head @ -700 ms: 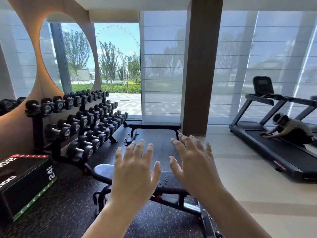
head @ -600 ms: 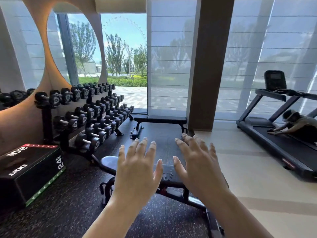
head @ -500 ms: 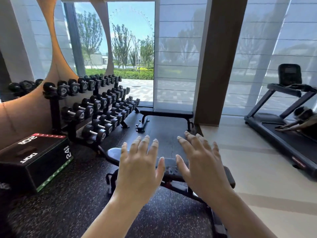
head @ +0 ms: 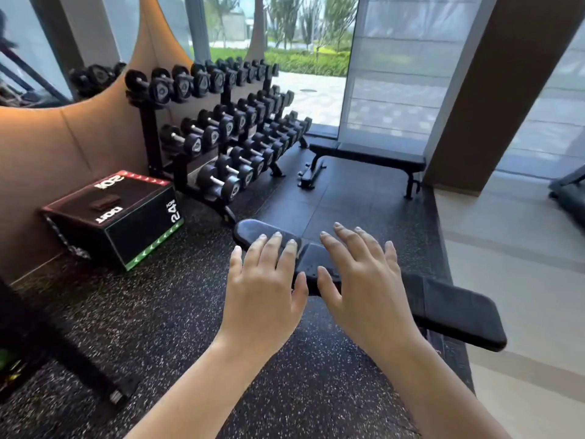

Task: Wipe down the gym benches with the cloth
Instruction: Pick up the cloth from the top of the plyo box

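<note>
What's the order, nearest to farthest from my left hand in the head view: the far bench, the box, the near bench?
From the left hand:
1. Near bench, directly ahead, just past it.
2. Box, off to the left and a bit farther ahead.
3. Far bench, well beyond, ahead and to the right.

Single head-worn wide-angle view, looking forward and down: left hand [head: 264, 289] and right hand [head: 364, 286] sit close at centre, near bench [head: 459, 312] just beneath them, dumbbell rack [head: 221, 137] off left, far bench [head: 380, 158] farther ahead.
</note>
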Available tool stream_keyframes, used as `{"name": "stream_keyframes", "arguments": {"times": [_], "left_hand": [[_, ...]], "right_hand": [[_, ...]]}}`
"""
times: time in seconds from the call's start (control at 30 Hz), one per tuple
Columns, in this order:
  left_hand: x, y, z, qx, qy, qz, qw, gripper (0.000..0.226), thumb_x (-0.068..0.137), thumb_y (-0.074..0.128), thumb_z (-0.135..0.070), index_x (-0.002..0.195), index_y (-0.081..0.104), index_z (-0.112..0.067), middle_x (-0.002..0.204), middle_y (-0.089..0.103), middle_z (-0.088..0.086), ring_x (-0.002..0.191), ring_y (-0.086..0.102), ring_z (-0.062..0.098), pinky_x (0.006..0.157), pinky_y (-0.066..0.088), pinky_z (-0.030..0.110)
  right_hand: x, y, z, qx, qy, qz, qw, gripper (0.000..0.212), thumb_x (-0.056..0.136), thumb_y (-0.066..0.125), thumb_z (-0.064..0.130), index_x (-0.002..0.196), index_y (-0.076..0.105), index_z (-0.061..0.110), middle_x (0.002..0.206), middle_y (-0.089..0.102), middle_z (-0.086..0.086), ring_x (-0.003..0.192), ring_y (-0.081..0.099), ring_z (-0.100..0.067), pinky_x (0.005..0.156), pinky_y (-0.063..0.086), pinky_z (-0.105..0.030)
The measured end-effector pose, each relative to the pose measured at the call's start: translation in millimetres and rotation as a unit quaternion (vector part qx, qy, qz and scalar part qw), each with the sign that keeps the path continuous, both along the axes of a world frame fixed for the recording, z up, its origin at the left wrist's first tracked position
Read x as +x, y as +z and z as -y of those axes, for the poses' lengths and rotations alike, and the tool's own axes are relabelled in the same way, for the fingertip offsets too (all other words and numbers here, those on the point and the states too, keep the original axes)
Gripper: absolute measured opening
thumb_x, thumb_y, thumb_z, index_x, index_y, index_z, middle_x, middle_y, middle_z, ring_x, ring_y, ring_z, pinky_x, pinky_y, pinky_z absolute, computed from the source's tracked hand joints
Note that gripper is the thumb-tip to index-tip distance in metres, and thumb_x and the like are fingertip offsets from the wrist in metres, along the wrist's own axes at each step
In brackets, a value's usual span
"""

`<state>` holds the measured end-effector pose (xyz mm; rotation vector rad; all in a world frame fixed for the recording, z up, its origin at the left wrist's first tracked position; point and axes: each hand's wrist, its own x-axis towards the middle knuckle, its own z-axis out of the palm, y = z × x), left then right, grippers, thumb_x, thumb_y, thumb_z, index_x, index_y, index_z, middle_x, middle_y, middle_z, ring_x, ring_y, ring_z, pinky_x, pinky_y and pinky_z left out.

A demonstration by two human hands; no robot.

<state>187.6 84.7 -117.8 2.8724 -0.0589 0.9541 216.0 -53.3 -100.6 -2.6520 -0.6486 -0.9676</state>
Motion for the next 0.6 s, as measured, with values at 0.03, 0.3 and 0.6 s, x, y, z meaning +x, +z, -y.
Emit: {"name": "stream_keyframes", "arguments": {"times": [0.03,0.3,0.6], "left_hand": [[10.5,-4.8,-2.5,-0.004,0.012,-0.007,1.0,0.049,0.083,0.039,-0.033,0.111,0.067,-0.004,0.115,0.065,0.018,0.107,0.062,0.034,0.089,0.045,0.058],[68.9,-49.2,-44.6,-0.042,0.093,-0.078,0.992,0.049,0.084,0.039,-0.033,0.112,0.066,-0.004,0.117,0.065,0.016,0.11,0.061,0.034,0.09,0.044,0.058],[141.8,-88.4,-142.3,-0.069,0.134,-0.108,0.983,0.049,0.085,0.038,-0.032,0.115,0.065,-0.005,0.12,0.063,0.016,0.114,0.058,0.034,0.093,0.043,0.058]], "right_hand": [[13.5,-4.4,-3.2,0.0,0.012,0.0,1.0,0.045,0.074,0.057,0.032,0.115,0.065,0.014,0.119,0.064,-0.008,0.111,0.06,-0.031,0.089,0.042,-0.06],[97.2,-50.3,-46.2,-0.014,0.071,-0.061,0.996,0.043,0.079,0.052,0.032,0.116,0.064,0.013,0.121,0.063,-0.008,0.112,0.059,-0.031,0.089,0.042,-0.061],[178.2,-94.5,-151.8,-0.048,0.115,-0.104,0.987,0.044,0.076,0.055,0.03,0.115,0.064,0.014,0.121,0.063,-0.008,0.112,0.059,-0.032,0.089,0.042,-0.061]]}}
